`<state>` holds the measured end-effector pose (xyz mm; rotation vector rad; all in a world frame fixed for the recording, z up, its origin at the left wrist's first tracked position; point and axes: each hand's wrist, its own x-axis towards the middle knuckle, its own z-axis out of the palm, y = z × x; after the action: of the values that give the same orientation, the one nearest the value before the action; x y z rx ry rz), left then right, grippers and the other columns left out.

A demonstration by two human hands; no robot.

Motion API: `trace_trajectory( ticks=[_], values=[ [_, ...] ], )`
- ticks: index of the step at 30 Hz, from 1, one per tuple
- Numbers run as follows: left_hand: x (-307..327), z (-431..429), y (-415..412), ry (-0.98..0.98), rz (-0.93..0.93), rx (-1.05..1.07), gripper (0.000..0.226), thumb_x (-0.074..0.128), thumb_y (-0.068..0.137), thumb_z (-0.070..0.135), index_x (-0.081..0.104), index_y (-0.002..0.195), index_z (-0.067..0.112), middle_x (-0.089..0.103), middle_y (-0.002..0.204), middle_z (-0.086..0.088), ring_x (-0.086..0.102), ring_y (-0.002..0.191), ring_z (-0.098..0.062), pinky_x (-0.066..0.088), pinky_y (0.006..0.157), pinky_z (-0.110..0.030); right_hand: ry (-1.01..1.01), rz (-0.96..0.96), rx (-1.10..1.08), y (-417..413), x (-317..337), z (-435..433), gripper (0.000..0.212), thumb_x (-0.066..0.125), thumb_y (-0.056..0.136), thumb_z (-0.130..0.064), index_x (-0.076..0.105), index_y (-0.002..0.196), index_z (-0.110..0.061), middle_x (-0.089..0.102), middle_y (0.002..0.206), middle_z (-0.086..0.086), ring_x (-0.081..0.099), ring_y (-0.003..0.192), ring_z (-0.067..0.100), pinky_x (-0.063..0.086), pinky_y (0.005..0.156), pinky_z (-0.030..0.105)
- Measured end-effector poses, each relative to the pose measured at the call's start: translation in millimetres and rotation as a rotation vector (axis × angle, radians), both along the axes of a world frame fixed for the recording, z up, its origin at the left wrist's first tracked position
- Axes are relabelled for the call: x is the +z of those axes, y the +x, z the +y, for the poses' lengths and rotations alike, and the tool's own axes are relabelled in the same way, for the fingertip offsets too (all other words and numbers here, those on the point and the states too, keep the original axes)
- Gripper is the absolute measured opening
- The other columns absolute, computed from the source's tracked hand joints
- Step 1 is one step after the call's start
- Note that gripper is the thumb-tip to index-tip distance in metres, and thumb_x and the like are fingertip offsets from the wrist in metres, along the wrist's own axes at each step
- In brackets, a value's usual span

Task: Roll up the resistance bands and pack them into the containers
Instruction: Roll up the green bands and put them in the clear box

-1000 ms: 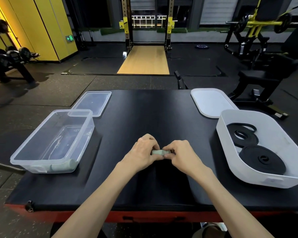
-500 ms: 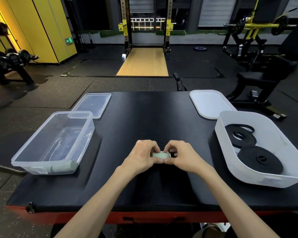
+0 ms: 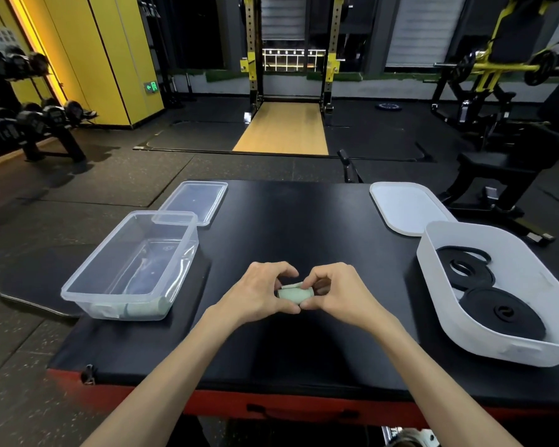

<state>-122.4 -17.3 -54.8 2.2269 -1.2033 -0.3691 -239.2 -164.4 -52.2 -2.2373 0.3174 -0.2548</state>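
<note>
Between both hands, left hand (image 3: 259,295), right hand (image 3: 334,296), pale green band (image 3: 293,293) (tight, smooth cylinder)

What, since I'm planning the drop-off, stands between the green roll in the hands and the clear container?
Nothing visible. The left hand and right hand pinch the green roll; only bare tabletop lies between it and the clear container, its lid off behind it.

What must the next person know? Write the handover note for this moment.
Left hand and right hand: both pinch the pale green band roll at table centre.
Done: pale green rolls lie in the clear container, left; two black rolls lie in the white tub, right.
Left: finish this roll, likely place it in the clear container. The clear lid and white lid lie off, behind their containers.
</note>
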Motion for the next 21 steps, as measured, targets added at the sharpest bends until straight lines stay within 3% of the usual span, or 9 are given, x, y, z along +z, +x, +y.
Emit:
trace_trajectory(
  ticks=[5, 12, 14, 16, 21],
  values=[
    [23.6, 26.2, 10.9, 0.079, -0.080, -0.013, 0.033, 0.076, 0.069, 0.039, 0.071, 0.101, 0.030, 0.066, 0.079, 0.015, 0.057, 0.074, -0.001, 0.046, 0.068, -0.020, -0.002, -0.011, 0.068, 20.7, 9.0, 24.1, 0.020, 0.084, 0.068, -0.010, 0.074, 0.081, -0.022, 0.072, 0.076, -0.001, 0.069, 0.071, 0.013, 0.057, 0.071, 0.027],
    [38.9, 62.0, 34.4, 0.126, -0.166, 0.065, 0.035, 0.082, 0.066, 0.032, 0.075, 0.099, 0.026, 0.072, 0.081, -0.009, 0.063, 0.082, -0.024, 0.049, 0.078, -0.036, -0.030, -0.080, 0.185, 51.7, 11.6, 59.1, 0.014, 0.078, 0.077, -0.019, 0.068, 0.088, -0.019, 0.070, 0.079, 0.004, 0.066, 0.074, 0.025, 0.055, 0.072, 0.042],
    [42.8, 72.6, 39.5, 0.116, -0.174, 0.084, 0.033, 0.081, 0.067, 0.030, 0.075, 0.099, 0.025, 0.072, 0.080, -0.008, 0.064, 0.080, -0.024, 0.050, 0.077, -0.036, -0.049, -0.120, 0.188, 58.4, 9.9, 68.6, 0.013, 0.067, 0.087, -0.025, 0.065, 0.098, -0.020, 0.069, 0.090, 0.001, 0.064, 0.081, 0.018, 0.053, 0.079, 0.040],
    [50.1, 83.7, 44.7, 0.123, -0.210, 0.109, 0.029, 0.079, 0.070, 0.028, 0.075, 0.098, 0.023, 0.072, 0.082, -0.006, 0.063, 0.080, -0.022, 0.050, 0.078, -0.035, -0.109, -0.136, 0.141, 65.5, 10.3, 75.9, 0.024, 0.055, 0.095, -0.032, 0.059, 0.115, -0.019, 0.065, 0.105, -0.001, 0.061, 0.096, 0.013, 0.050, 0.088, 0.036],
    [78.8, 114.8, 70.0, 0.133, -0.289, 0.171, 0.017, 0.077, 0.076, 0.023, 0.076, 0.092, 0.017, 0.066, 0.072, -0.010, 0.054, 0.068, -0.020, 0.047, 0.071, -0.035, -0.466, 0.029, 0.081, 88.5, 2.7, 91.4, 0.047, 0.034, 0.102, -0.036, 0.037, 0.140, -0.007, 0.044, 0.139, 0.009, 0.038, 0.129, 0.027, 0.033, 0.105, 0.037]
  ],
)
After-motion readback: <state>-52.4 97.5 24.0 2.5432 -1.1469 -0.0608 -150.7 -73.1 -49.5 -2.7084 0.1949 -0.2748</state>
